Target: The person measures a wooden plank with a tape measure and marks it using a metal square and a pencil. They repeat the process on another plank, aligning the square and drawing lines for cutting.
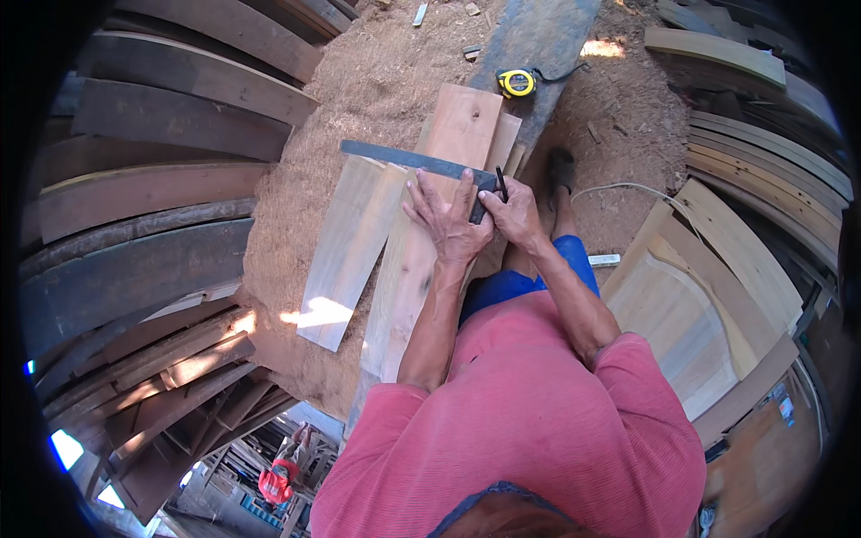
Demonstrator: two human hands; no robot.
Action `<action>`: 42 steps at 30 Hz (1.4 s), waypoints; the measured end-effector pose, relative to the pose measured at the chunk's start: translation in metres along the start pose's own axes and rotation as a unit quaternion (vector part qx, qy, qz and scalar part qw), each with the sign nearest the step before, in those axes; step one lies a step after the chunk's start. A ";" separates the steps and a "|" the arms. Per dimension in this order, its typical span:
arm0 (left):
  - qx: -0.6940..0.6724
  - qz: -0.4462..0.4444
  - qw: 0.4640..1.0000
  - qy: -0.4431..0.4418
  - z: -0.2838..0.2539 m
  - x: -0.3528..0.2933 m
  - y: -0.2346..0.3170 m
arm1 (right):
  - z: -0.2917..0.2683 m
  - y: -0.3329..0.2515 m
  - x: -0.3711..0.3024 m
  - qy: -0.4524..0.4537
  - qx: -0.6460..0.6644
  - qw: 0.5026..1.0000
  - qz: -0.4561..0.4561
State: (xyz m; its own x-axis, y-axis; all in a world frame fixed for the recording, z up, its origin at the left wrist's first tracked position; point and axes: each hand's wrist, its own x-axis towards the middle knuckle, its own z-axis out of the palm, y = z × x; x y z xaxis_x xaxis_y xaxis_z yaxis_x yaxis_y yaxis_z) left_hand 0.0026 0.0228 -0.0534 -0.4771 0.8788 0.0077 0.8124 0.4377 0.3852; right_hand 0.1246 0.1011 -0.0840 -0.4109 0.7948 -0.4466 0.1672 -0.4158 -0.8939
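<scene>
A dark carpenter's square [404,159] lies across a long pale-brown board [462,121], its blade sticking out past the board's left edge. My left hand [446,220] is spread over the board, with fingertips pressing at the square's blade and the thumb close to its stock. Just to the right, my right hand [515,213] pinches a black pencil or marker [500,183], held upright beside the corner of the square. The writing tip is hidden by the hand. Both hands nearly touch at the board's right edge.
A yellow tape measure [517,83] rests on a dark plank [543,40] beyond the board. Another board [345,251] lies to the left. Stacked planks [161,179] line the left side, and a wooden panel [686,314] leans at right. Sawdust [350,81] covers the floor.
</scene>
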 end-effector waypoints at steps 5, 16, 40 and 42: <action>-0.002 0.000 1.000 -0.005 0.000 0.002 -0.001 | -0.002 -0.002 0.003 0.002 -0.031 0.999 -0.018; 0.012 0.031 0.999 0.030 0.002 0.005 -0.003 | -0.004 -0.006 0.005 0.010 -0.044 0.999 -0.012; 0.026 0.024 0.999 0.029 0.002 0.005 -0.001 | -0.003 -0.001 0.006 0.010 -0.022 1.000 0.001; 0.027 0.023 0.999 0.029 0.002 0.005 -0.001 | -0.003 0.000 0.006 0.011 -0.021 1.000 -0.003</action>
State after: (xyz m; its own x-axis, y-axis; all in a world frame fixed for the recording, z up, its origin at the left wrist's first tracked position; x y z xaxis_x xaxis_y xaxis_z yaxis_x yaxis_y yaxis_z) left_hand 0.0004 0.0275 -0.0555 -0.4563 0.8864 0.0779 0.8502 0.4085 0.3320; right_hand 0.1245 0.1073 -0.0872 -0.3926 0.8067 -0.4417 0.2028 -0.3925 -0.8971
